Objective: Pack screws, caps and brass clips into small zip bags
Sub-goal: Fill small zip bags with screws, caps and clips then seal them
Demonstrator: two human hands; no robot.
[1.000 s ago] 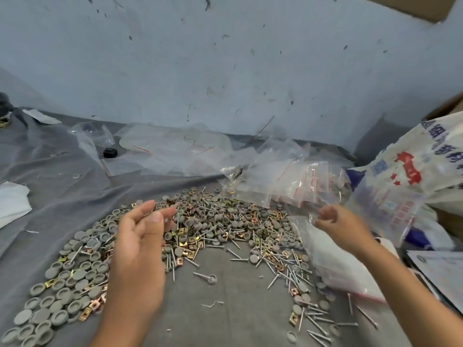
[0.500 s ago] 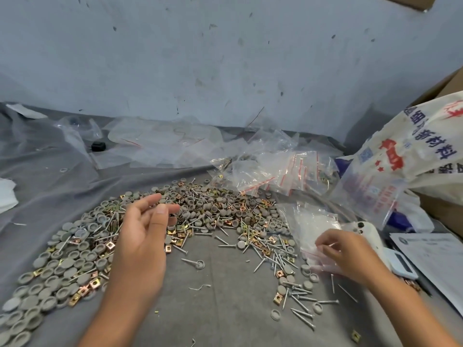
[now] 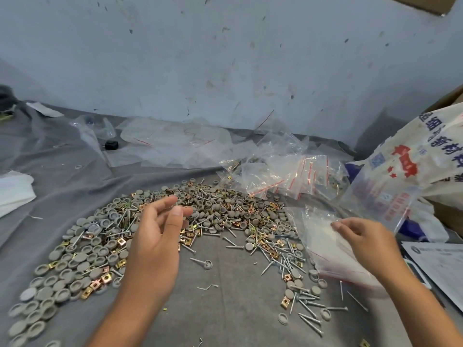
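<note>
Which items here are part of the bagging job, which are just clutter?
Job: grey caps; screws; brass clips; empty zip bags; filled zip bags.
Clutter: printed sack; papers; black object; white cloth.

A small packing workshop, rough and makeshift. Loose screws (image 3: 307, 309), grey caps (image 3: 62, 269) and zip bags (image 3: 288, 176) lie heaped on a grey cloth-covered worktop (image 3: 225, 309). Behind stands a scuffed, stained wall (image 3: 225, 58).
</note>
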